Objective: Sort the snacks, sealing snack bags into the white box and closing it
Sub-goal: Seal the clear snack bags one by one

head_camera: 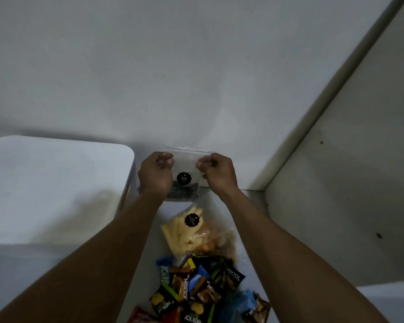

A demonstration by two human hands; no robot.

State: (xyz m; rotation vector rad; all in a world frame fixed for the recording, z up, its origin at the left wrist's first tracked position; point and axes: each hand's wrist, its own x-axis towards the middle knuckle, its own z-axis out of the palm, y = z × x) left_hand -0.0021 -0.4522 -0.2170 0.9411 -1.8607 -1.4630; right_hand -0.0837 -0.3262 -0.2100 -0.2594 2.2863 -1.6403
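Dim grey-white wall [173, 66] fills the upper view, with a pale side panel [336, 183] rising on the right and a white surface [149, 252] below. Both bare arms reach forward over it. The left hand [155, 176] and right hand [219, 173] have their fingers curled, each pinching an upper side edge of a clear zip bag [187, 164] held up between them in front of the wall. The bag stands upright with its long axis vertical. Its zip strip runs level along the top, and its dark contents have settled at the bottom, under a round black sticker [183, 178]. A white box [56, 187] with rounded corners sits to the left, just beside the left wrist. Nearer the person, between the forearms, lies a clear bag of pale yellow sticks [180, 231], tilted, with another bag of orange-brown snacks [210, 243] touching its right side. Closer still is a heap of Nextar packets [196, 287] mixed with blue wrappers [240, 301].
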